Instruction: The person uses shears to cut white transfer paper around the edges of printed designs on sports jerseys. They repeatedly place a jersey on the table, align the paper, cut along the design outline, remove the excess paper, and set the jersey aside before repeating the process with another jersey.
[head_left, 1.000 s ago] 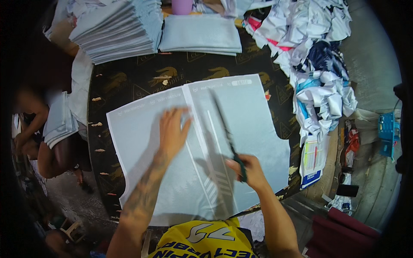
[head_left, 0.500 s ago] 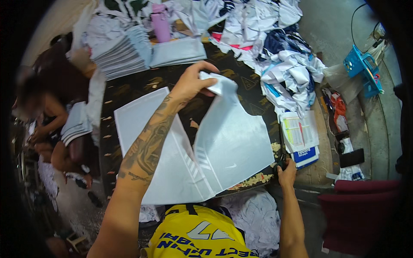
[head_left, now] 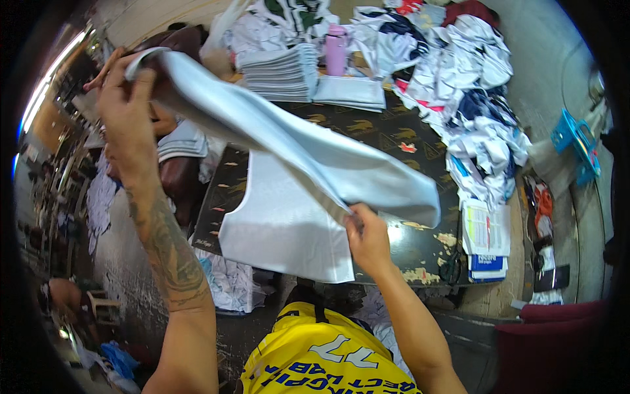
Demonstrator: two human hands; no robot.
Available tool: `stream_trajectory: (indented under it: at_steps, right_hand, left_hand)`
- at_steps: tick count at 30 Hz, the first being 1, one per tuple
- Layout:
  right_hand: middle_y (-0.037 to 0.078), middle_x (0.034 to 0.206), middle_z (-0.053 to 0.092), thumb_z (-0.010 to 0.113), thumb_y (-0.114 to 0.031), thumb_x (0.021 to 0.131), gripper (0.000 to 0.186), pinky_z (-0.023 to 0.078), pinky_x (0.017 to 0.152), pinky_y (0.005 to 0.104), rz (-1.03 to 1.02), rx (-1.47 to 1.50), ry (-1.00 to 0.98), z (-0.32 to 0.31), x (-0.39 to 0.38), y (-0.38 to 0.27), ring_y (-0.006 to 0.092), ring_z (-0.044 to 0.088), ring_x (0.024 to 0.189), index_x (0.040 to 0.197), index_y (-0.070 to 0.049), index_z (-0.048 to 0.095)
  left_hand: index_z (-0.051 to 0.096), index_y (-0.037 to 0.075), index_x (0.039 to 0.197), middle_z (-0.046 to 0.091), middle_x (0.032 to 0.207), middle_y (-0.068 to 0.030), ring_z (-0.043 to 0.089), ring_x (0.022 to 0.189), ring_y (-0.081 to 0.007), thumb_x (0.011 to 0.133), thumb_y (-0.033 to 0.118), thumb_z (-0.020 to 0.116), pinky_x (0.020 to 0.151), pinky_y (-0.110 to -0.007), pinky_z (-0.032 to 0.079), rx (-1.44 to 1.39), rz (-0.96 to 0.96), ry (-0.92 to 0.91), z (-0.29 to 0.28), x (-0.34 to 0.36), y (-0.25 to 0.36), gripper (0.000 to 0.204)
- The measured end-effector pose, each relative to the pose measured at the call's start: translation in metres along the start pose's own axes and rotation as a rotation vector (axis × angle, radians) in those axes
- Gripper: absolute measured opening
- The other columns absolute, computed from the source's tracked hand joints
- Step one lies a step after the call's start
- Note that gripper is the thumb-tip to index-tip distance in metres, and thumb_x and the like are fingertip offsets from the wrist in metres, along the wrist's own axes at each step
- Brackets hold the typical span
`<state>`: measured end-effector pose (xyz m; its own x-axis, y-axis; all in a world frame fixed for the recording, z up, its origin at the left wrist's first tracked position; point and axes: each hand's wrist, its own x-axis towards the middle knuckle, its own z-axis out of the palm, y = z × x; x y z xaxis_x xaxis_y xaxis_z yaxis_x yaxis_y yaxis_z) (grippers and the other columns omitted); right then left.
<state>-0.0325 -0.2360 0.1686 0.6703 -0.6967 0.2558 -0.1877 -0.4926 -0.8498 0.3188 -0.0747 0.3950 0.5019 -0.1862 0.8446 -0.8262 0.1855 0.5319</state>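
A pale grey-white cut fabric panel (head_left: 282,134) is raised over the table, stretched slantwise from upper left to lower right. My left hand (head_left: 126,98) is closed on its upper left end. Near the middle of its lower edge, my right hand (head_left: 367,240) pinches the cloth between thumb and fingers. Under it, a second white fabric panel (head_left: 282,240) with a curved cut-out lies flat, its near edge at the table's front; the raised cloth covers part of it. Dark-handled scissors (head_left: 450,268) rest at the table's right front corner, apart from both hands.
The dark patterned table (head_left: 420,243) carries a stack of folded grey cloth (head_left: 279,72), a pink bottle (head_left: 335,51) and a heap of white and navy fabric (head_left: 485,105). Papers (head_left: 485,226) lie at the right edge. Another person sits beyond the far left side.
My left hand has swung up and left, lifting the panel off the table. My right hand has left the scissors and moved left onto the cloth. The view has shifted leftward.
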Motion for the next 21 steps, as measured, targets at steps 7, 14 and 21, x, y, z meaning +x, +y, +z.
stream_trajectory:
  at_steps: [7,14,21]
  right_hand:
    - [0.011,0.092,0.068,0.078,-0.001,0.089,0.025,0.056,0.07,0.0413,-0.334,0.075,-0.436,0.01,-0.049,-0.11,0.0345,0.068,0.08,0.112,-0.004,0.07]
    - [0.019,0.085,0.069,0.072,-0.015,0.101,0.014,0.054,0.069,0.0478,0.201,0.051,-0.485,0.07,-0.062,-0.052,0.0414,0.068,0.077,0.11,-0.004,0.069]
    - [0.025,0.091,0.07,0.067,-0.016,0.102,0.013,0.053,0.074,0.0526,0.746,-0.071,-0.259,0.094,-0.109,0.019,0.0486,0.068,0.089,0.102,-0.003,0.067]
  left_hand:
    - [0.066,0.008,0.145,0.064,0.147,-0.01,0.064,0.128,-0.0205,0.108,0.013,0.063,0.117,-0.034,0.047,0.874,0.224,0.042,-0.185,0.081,-0.104,0.037]
    - [0.063,-0.003,0.144,0.069,0.139,-0.0179,0.064,0.132,-0.0264,0.104,0.026,0.07,0.114,-0.038,0.046,0.476,-0.345,-0.758,-0.06,-0.023,-0.395,0.05]
    - [0.065,-0.006,0.139,0.07,0.136,-0.0257,0.067,0.129,-0.0379,0.103,0.031,0.071,0.112,-0.043,0.049,0.263,-0.365,-1.115,0.156,-0.177,-0.444,0.052]
